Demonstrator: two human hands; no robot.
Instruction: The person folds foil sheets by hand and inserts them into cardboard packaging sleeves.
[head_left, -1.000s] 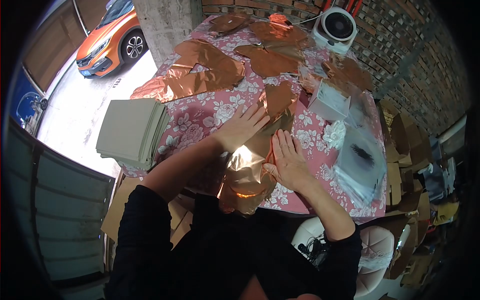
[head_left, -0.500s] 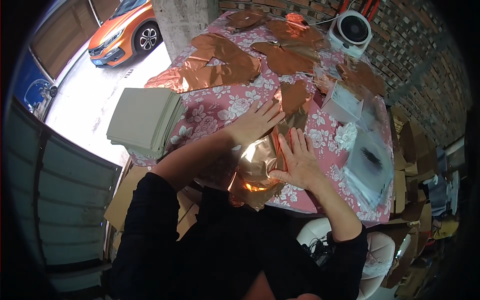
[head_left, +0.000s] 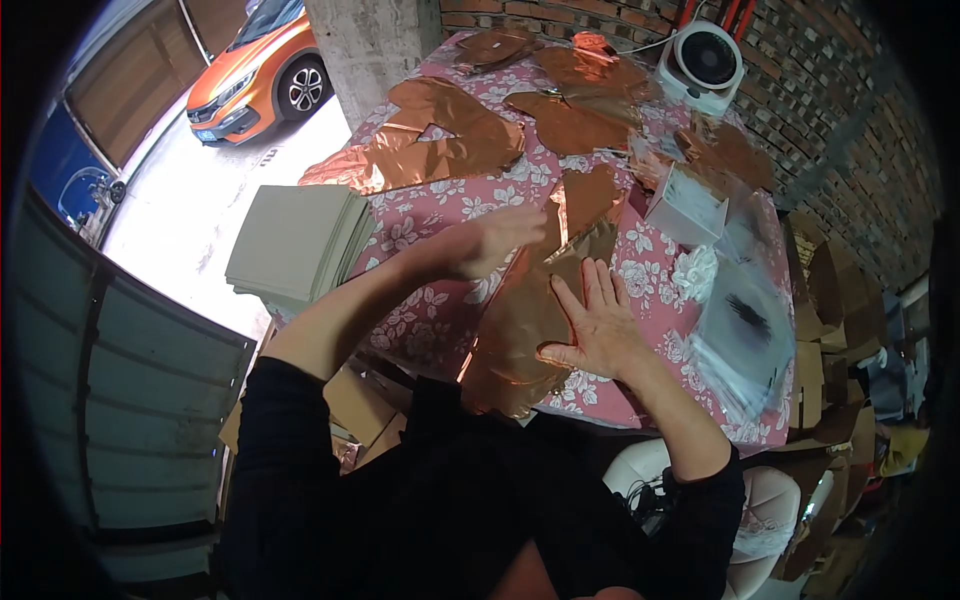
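A long copper-coloured foil sheet (head_left: 520,325) lies on the flowered tablecloth in front of me, its near end hanging at the table's edge. My right hand (head_left: 603,330) rests flat on the sheet's right side, fingers spread and thumb pointing left. Across from it, my left hand (head_left: 500,240) is at the sheet's upper left edge, its fingers blurred by motion. Beyond both hands, a narrower upper part of the foil (head_left: 588,192) stretches away with a bright crease.
A stack of grey-green boards (head_left: 295,240) sits at the table's left. More copper foil pieces (head_left: 440,135) cover the far side. At right are a white box (head_left: 688,205), clear plastic bags (head_left: 742,325) and a crumpled white wad (head_left: 693,272). A white fan (head_left: 705,62) stands behind.
My left hand has gone from flat and spread on the foil to its left edge, now blurred. The near part of the foil looks smoother and less shiny. My right hand stays in place.
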